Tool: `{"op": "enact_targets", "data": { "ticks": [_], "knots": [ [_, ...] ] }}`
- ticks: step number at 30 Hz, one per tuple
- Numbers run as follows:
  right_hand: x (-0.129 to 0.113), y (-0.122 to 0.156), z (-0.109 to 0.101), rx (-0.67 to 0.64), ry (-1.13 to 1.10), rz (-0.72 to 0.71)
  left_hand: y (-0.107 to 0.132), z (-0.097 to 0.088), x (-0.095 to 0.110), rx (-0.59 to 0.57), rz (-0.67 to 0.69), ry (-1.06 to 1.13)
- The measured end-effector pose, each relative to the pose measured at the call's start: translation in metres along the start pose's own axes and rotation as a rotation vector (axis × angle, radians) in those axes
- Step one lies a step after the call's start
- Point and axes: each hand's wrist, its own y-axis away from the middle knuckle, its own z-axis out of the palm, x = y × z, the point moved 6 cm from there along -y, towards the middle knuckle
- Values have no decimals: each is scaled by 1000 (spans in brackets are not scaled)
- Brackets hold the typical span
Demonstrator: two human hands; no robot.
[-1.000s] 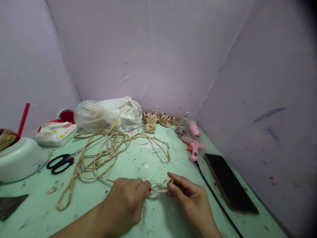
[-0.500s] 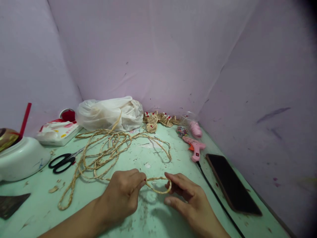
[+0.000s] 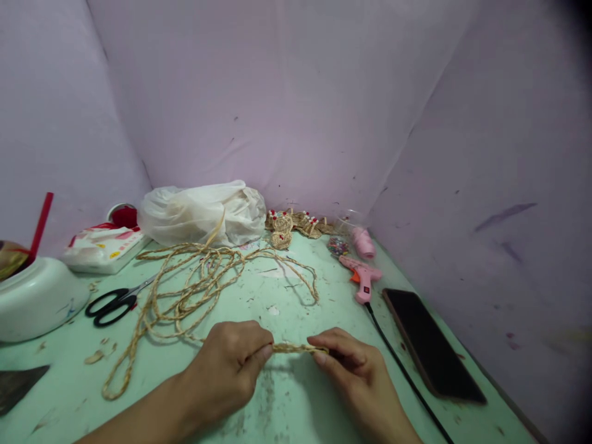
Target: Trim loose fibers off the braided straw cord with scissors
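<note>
My left hand (image 3: 234, 364) is closed on a braided straw cord (image 3: 292, 348), with thumb and forefinger pressed together. A doubled length of it stretches across to my right hand (image 3: 354, 367), which pinches the looped end between thumb and fingers. The two strands lie close together, pulled nearly straight just above the table. From behind my left hand the rest of the cord runs to a loose, tangled heap (image 3: 185, 296) on the green tabletop (image 3: 272, 394).
Black-handled scissors (image 3: 113, 305) lie left of the heap, near a white bowl (image 3: 41, 299). On the right are a pink glue gun (image 3: 363, 277), its black cable and a phone (image 3: 432, 345). Behind stand a white plastic bag (image 3: 203, 213), woven straw ornaments (image 3: 281, 228) and pink thread (image 3: 363, 242).
The open loop between my hands has been drawn flat into two close strands. My right thumb and fingers have closed on its end. My left hand keeps its grip.
</note>
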Motion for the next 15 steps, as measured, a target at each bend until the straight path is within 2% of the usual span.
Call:
{"op": "enact_targets", "data": {
  "ticks": [3,5,7,12,15],
  "knots": [
    [3,0,2,-33,-75,82,-3,4,-12,-148,-187,217],
    [7,0,5,-91,-143,178,-4,5,-18,-173,-248,351],
    [11,1,7,-132,-211,260,-5,2,-19,-144,-199,397],
    [15,0,8,-144,-251,289,-4,-4,-4,-72,125,326],
    [12,-1,1,-44,-96,195,0,-5,-3,25,118,160]
  ]
}}
